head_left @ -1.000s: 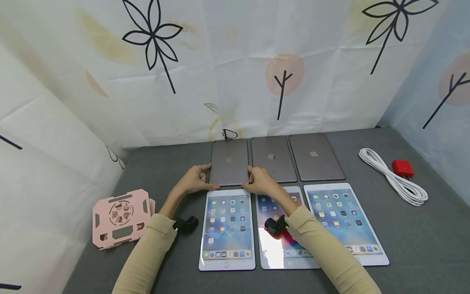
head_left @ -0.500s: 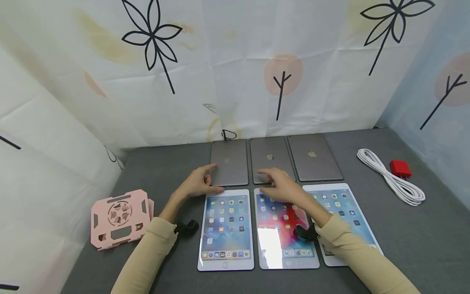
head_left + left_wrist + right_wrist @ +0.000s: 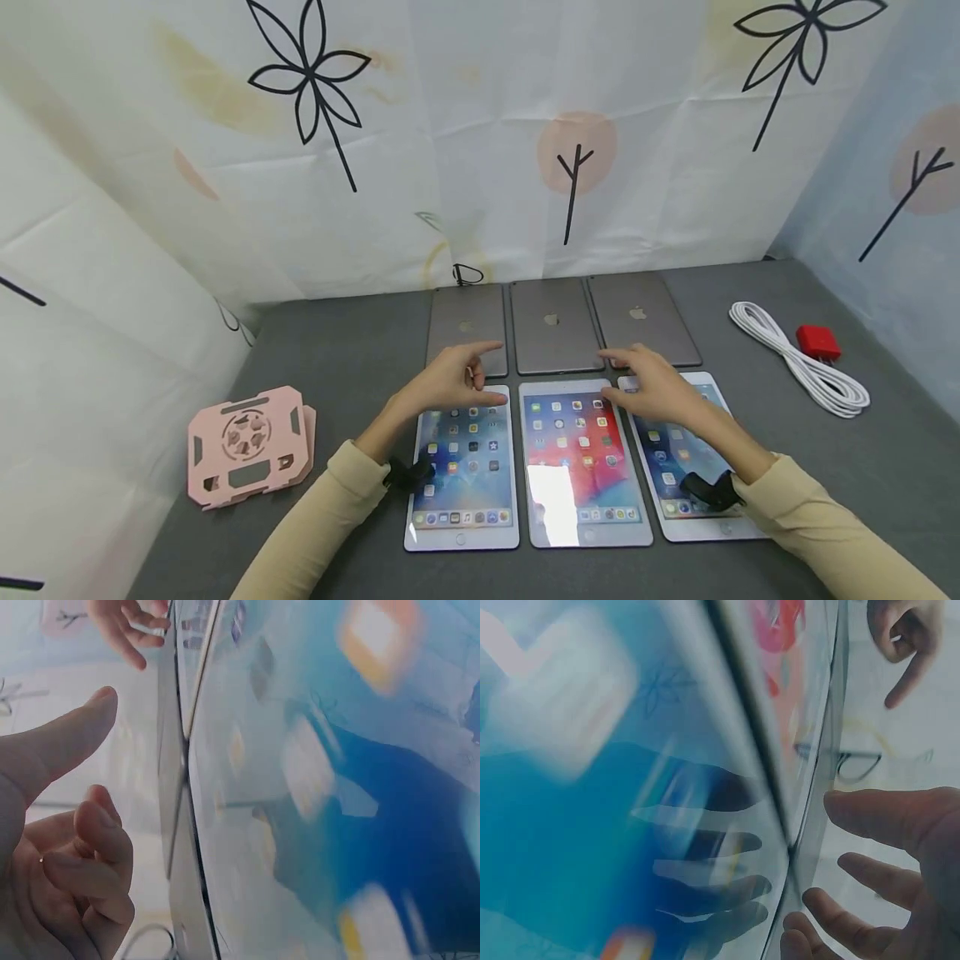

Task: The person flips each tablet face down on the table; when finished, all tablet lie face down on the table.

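Observation:
My left hand hovers over the top of the left white tablet, near the lower edge of a grey tablet lying back up. Its index finger and thumb point right and the other fingers are curled, with nothing held. My right hand is above the top of the right white tablet, its fingers apart and holding nothing. Between the hands lie the middle white tablet, screen lit, and the middle grey tablet. Part of the right grey tablet is behind my right hand.
At the left lies a pink perforated plate stack. A coiled white cable and a red plug adapter lie at the right on the grey cloth. A printed curtain closes off the back.
My right hand has moved right from the left grey tablet to the right white tablet. Lately my left hand has shifted right over the left white tablet. The tablets keep their places.

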A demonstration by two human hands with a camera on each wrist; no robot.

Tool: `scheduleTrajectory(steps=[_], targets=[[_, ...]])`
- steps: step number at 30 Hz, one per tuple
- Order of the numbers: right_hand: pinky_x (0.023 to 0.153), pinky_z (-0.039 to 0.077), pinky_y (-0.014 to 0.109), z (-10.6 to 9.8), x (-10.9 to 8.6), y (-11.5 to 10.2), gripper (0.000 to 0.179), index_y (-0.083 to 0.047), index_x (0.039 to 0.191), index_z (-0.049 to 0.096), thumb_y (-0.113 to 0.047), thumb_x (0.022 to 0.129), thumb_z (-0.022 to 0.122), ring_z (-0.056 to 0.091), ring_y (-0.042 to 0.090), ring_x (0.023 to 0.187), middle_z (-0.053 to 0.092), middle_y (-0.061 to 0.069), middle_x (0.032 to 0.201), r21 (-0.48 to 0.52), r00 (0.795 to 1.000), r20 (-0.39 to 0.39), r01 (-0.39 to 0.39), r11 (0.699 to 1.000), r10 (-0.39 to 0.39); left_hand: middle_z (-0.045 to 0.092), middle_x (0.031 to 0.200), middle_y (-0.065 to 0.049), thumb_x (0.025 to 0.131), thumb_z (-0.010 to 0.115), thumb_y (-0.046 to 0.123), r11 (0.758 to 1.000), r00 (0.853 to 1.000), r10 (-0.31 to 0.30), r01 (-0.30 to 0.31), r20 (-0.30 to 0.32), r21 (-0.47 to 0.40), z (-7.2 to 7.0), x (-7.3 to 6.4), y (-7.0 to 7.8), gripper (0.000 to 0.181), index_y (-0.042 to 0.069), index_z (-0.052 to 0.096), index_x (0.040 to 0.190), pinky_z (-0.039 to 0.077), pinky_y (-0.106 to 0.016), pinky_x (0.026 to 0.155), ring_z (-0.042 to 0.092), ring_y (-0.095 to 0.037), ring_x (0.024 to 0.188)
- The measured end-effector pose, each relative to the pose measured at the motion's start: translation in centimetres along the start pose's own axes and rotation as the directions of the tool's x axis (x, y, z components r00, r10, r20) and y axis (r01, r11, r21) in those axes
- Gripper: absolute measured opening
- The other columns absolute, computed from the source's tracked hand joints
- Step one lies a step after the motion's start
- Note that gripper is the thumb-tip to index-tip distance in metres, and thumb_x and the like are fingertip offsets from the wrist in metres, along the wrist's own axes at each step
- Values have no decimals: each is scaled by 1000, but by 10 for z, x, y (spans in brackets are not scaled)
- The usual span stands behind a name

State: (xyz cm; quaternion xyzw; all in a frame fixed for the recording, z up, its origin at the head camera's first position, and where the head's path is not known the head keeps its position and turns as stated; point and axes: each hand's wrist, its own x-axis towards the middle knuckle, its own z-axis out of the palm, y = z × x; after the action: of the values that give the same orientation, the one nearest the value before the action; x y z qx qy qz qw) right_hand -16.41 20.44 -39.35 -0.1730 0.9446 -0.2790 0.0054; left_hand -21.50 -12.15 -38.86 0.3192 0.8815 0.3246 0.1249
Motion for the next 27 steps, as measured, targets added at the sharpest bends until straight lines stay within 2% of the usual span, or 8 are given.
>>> scheduleTrajectory(steps=[4,9,15,22,27], targets=[[90,49,67,-11,-10,16,57,3,138,58,-19,89,77,55,49,113,58,31,124,-36,999,-7,-52,998,51,63,79,-2,85,85,28,1000,999,20,-20,28,3,10,14,13,86,3,42,155,44,-19,55,51,-4,55],[87,46,69,-25,-22,33,60,5,139,57,-21,89,77,50,54,114,54,35,127,-66,994,-1,-106,992,107,64,82,-2,85,85,30,997,995,72,-73,68,16,25,34,30,86,3,42,155,41,-17,55,48,-3,53],[80,46,63,-31,-33,49,64,5,140,54,-23,88,78,50,51,106,53,36,119,-112,986,7,-166,980,167,65,82,-2,85,85,31,994,990,104,-108,99,36,44,53,49,85,3,43,154,40,-17,63,45,-3,50],[74,46,58,-37,-46,64,71,9,139,52,-29,86,79,51,48,96,54,38,113,-172,976,1,-213,962,216,63,80,1,84,86,32,996,989,86,-90,119,28,65,72,61,86,6,44,154,41,-15,68,44,-2,53],[69,48,51,-43,-52,72,78,14,139,48,-34,87,78,51,41,89,53,38,112,-192,966,41,-243,951,255,60,76,5,84,86,32,997,988,83,-83,128,-5,82,86,69,86,5,44,154,41,-13,69,44,0,55]])
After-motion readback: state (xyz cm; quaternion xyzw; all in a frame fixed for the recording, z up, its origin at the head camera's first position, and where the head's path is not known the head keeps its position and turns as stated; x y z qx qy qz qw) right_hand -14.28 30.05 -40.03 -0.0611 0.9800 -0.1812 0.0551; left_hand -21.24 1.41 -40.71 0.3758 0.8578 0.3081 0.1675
